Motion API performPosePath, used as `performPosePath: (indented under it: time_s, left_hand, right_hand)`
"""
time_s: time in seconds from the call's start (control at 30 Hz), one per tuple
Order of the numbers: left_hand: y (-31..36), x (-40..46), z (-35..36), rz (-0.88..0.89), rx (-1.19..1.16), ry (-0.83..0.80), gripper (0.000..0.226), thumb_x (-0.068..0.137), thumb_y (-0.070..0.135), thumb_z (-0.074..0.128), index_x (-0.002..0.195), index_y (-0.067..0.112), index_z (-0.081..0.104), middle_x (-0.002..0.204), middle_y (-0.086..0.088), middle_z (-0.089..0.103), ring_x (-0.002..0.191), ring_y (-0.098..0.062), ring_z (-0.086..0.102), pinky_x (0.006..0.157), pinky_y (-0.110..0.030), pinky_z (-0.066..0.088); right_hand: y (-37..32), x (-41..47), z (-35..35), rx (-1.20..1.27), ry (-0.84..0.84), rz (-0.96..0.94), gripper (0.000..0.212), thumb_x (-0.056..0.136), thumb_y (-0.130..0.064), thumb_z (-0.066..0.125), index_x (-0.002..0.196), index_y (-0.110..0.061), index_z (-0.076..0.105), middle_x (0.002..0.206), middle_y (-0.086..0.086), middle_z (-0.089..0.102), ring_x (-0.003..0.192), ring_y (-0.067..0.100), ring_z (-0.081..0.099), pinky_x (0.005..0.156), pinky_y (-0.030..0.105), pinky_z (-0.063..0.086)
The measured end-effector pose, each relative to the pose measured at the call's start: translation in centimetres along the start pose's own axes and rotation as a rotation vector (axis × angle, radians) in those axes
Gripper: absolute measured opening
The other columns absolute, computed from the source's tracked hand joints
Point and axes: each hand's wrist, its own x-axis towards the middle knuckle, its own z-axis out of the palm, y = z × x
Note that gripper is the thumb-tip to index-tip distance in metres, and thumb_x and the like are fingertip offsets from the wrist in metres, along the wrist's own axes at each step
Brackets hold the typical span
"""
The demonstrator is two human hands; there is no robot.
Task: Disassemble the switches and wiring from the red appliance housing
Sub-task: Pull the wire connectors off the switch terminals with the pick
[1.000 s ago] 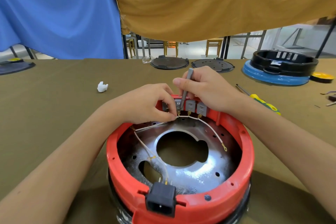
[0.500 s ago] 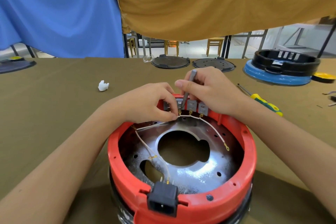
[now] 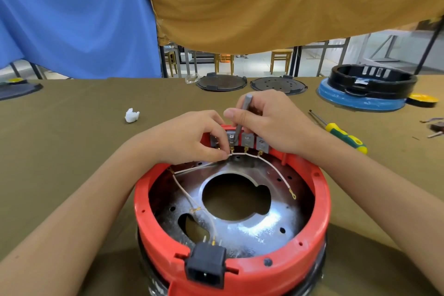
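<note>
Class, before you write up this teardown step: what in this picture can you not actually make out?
- Head view: tip of the grey tool, too small where it meets the switches.
- Leftmost switch, largely covered by the left hand.
- Tool's middle, wrapped by the right hand.
- Red housing base, cut off by the bottom edge.

Bright, even, diffuse daylight — strongest in the open gap beneath the hanging cloths at the far edge, where the floor beyond is nearly overexposed. Soft shadows only; a broad dark one lies on the tabletop (image 3: 60, 151) around the red housing (image 3: 322, 202). White glare streaks the metal plate (image 3: 259, 228) inside it. Wide-angle distortion bows the edges — forearms swell toward the lower corners. Focus is slightly soft throughout.
</note>
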Motion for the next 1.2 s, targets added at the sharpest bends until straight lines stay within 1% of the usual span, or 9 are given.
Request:
performPosePath:
  time_s: [0.17, 0.33, 0.5, 0.67, 0.73, 0.87, 0.97, 1.07, 1.2]
  left_hand:
    - [-0.09, 0.05, 0.05, -0.01, -0.008, 0.011, 0.006, 0.083, 0.035, 0.075, 0.081, 0.04, 0.075, 0.107, 0.017, 0.056, 0.097, 0.001, 0.057, 0.096, -0.038, 0.046]
    - [-0.16, -0.05, 0.03, -0.018, -0.017, -0.001, 0.004, 0.083, 0.036, 0.075, 0.083, 0.039, 0.075, 0.111, 0.018, 0.055, 0.099, 0.001, 0.057, 0.098, -0.036, 0.046]
    - [-0.24, -0.06, 0.07, -0.025, -0.027, -0.003, 0.004, 0.082, 0.036, 0.075, 0.082, 0.039, 0.076, 0.111, 0.02, 0.054, 0.1, 0.002, 0.056, 0.098, -0.035, 0.045]
    - [-0.25, -0.09, 0.07, -0.025, -0.024, -0.005, 0.003, 0.082, 0.037, 0.075, 0.083, 0.04, 0.075, 0.113, 0.02, 0.054, 0.104, 0.001, 0.056, 0.1, -0.037, 0.045]
    - [-0.24, -0.12, 0.04, -0.023, -0.019, -0.006, 0.003, 0.082, 0.038, 0.075, 0.083, 0.04, 0.075, 0.114, 0.02, 0.053, 0.105, 0.001, 0.055, 0.1, -0.037, 0.044]
    - [-0.16, -0.23, 0.06, -0.027, -0.017, 0.001, 0.002, 0.082, 0.037, 0.075, 0.083, 0.039, 0.076, 0.11, 0.022, 0.053, 0.102, 0.003, 0.055, 0.1, -0.035, 0.044]
    - [-0.15, -0.19, 0.07, -0.028, -0.016, 0.007, 0.003, 0.083, 0.036, 0.075, 0.081, 0.038, 0.076, 0.11, 0.021, 0.054, 0.103, 0.003, 0.055, 0.1, -0.033, 0.044]
    - [-0.04, -0.22, 0.08, -0.037, -0.028, 0.011, 0.005, 0.083, 0.035, 0.075, 0.079, 0.039, 0.076, 0.111, 0.022, 0.054, 0.104, 0.004, 0.055, 0.1, -0.032, 0.044]
    - [0.07, -0.19, 0.06, -0.025, -0.016, 0.027, 0.007, 0.083, 0.034, 0.074, 0.078, 0.039, 0.075, 0.111, 0.02, 0.056, 0.1, 0.004, 0.056, 0.097, -0.027, 0.044]
  right_hand:
    - [0.33, 0.03, -0.12, 0.092, 0.007, 0.055, 0.03, 0.095, -0.036, 0.064, 0.074, -0.016, 0.069, 0.061, -0.003, 0.065, 0.058, 0.005, 0.057, 0.063, 0.026, 0.047]
    - [0.64, 0.42, 0.05, 0.171, -0.013, 0.116, 0.035, 0.097, -0.038, 0.062, 0.065, -0.023, 0.066, 0.058, -0.002, 0.064, 0.055, 0.006, 0.055, 0.061, 0.027, 0.046]
    - [0.78, 0.58, 0.12, 0.201, -0.066, 0.173, 0.037, 0.097, -0.038, 0.061, 0.067, -0.017, 0.07, 0.052, -0.007, 0.058, 0.047, 0.001, 0.049, 0.051, 0.011, 0.039]
    - [0.62, 0.17, 0.08, 0.152, 0.006, 0.099, 0.034, 0.096, -0.038, 0.062, 0.072, -0.016, 0.069, 0.058, -0.002, 0.063, 0.055, 0.006, 0.056, 0.062, 0.03, 0.048]
    - [0.52, 0.1, 0.06, 0.148, 0.024, 0.087, 0.034, 0.096, -0.038, 0.062, 0.073, -0.015, 0.069, 0.06, -0.001, 0.065, 0.056, 0.007, 0.056, 0.063, 0.034, 0.049]
    - [0.48, 0.08, -0.02, 0.152, -0.01, 0.089, 0.033, 0.096, -0.037, 0.064, 0.074, -0.014, 0.071, 0.057, -0.004, 0.063, 0.054, 0.003, 0.055, 0.061, 0.026, 0.047]
    - [0.55, 0.1, -0.02, 0.155, -0.048, 0.091, 0.032, 0.096, -0.037, 0.063, 0.073, -0.016, 0.072, 0.056, -0.004, 0.064, 0.053, 0.004, 0.056, 0.061, 0.025, 0.047]
    - [0.64, 0.1, 0.01, 0.175, -0.027, 0.078, 0.033, 0.096, -0.037, 0.063, 0.071, -0.017, 0.071, 0.055, -0.004, 0.064, 0.052, 0.003, 0.056, 0.06, 0.021, 0.046]
    - [0.85, 0.0, -0.05, 0.217, 0.058, 0.066, 0.034, 0.097, -0.035, 0.062, 0.071, -0.014, 0.07, 0.057, -0.003, 0.066, 0.055, 0.008, 0.062, 0.062, 0.025, 0.051]
